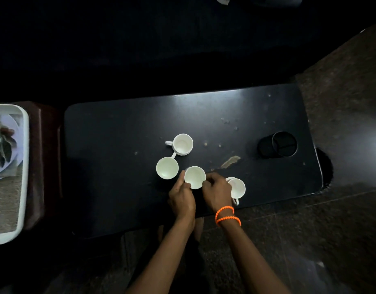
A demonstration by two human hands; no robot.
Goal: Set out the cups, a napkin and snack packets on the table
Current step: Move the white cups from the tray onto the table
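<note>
- On the dark table (119, 134) there is lots of bare room, so it looks like a good place to set things out. It is the biggest thing here, and it has some pale crumbs and a scuffed patch on it.
- At the left edge, off the table, sits a white tray (23, 166). Something pale and leafy lies in it, but it is too blurry to name. I see no napkin or snack packets on the table, so I think they are not set out yet.
- Over on the right side of the table stands a round black holder (284, 144), well apart from the cups.
- The left hand (181, 197) and the right hand (217, 193) each pinch one side of the middle cup (194, 177). Two hands keep it steady, I think, while it is set down or nudged into place.
- The right wrist wears two orange bead bands (227, 215).
- Three more white cups stand open side up. The far cup (182, 143) is at the back. The left cup (167, 167) is just beside the middle one. The near cup (236, 188) is partly hidden behind the right hand.
- The cups are close together, maybe so everyone can reach them.
</note>
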